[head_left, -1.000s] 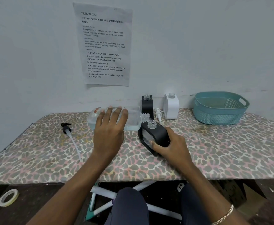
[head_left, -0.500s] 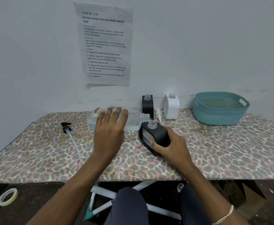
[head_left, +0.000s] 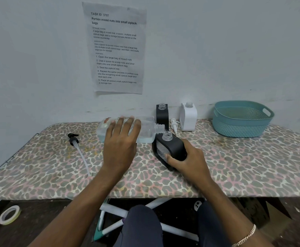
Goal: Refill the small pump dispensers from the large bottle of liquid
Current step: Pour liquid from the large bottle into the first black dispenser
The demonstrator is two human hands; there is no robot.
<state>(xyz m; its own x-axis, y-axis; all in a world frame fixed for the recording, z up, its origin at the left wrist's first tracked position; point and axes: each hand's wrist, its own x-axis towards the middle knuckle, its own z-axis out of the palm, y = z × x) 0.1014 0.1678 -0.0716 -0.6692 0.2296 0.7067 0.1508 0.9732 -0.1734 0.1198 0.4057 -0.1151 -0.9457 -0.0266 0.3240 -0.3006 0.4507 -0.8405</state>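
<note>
Currently the step in hand is aligning for the pour. The left hand wraps over the bottle, fingers curled across its upper side, and holds it tipped flat above the table, neck pointing right. The right hand grasps the near dispenser around its lower body and leans it left, so that its open neck sits just below and beside the bottle's mouth.

Recommended procedure, judged from this position:

1. Bring the bottle's mouth directly over the dispenser neck before raising the bottle's base. Both openings are narrow, so misalignment would put liquid on the table.
2. Raise the base slowly. The pale liquid lies low along the bottle's underside, so flow probably starts late and may surge.
3. Grip the dispenser firmly and bring it nearer upright as it fills.
4. Stop below the neck to leave room for the pump tube.

A rear black dispenser and a white dispenser stand uncapped at the wall, with a white pump lying between them. A black pump lies well to the left.

Not determinable:

- whether the two openings touch
- whether liquid is flowing
- the fill level of any dispenser
- the left thumb, which is hidden behind the bottle
</note>
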